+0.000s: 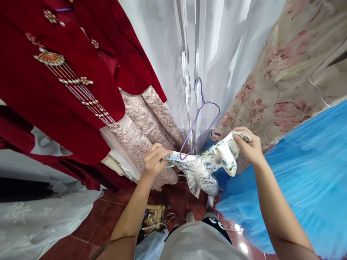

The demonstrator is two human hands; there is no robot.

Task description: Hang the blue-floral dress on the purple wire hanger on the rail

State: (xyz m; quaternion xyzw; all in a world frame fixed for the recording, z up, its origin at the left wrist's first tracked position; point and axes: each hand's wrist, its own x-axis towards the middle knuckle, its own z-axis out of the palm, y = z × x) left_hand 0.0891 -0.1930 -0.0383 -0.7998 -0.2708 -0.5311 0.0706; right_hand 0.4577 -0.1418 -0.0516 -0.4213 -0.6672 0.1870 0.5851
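Observation:
A white garment with a blue and green floral print [202, 173] is stretched between my two hands. My left hand [155, 160] pinches one end of its top edge, fingers closed. My right hand [249, 144] grips the other end, higher and farther right. Between them, a purple hanger [202, 103] hangs by its hook in front of the white curtain, tilted, its lower left corner at the garment's top edge. Whether that corner is inside the cloth I cannot tell. The garment's lower part hangs crumpled below.
Dark red clothing [81, 65] with beaded ornaments and a pink textured skirt [154, 115] hang at left. White curtains [230, 36] are ahead. At right are a floral curtain [292, 72] and fluffy blue fabric [303, 173]. A wooden stool [157, 215] with cables stands on the red tiled floor [108, 216].

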